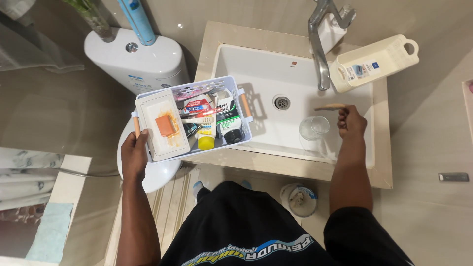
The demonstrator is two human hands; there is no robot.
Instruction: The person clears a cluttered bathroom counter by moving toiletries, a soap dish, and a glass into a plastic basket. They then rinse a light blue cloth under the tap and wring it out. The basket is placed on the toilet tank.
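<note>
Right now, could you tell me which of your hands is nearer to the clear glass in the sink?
Right. The right hand is just beside the glass; the left hand is across the sink, holding the basket.

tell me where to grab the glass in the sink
Grip the glass around its outer wall, coming from the right, where the right hand already is. It looks upright and open at the top, with bare sink floor around it, so fingers can probably wrap its side. That hand holds a wooden stick, which would need putting down first.
</note>
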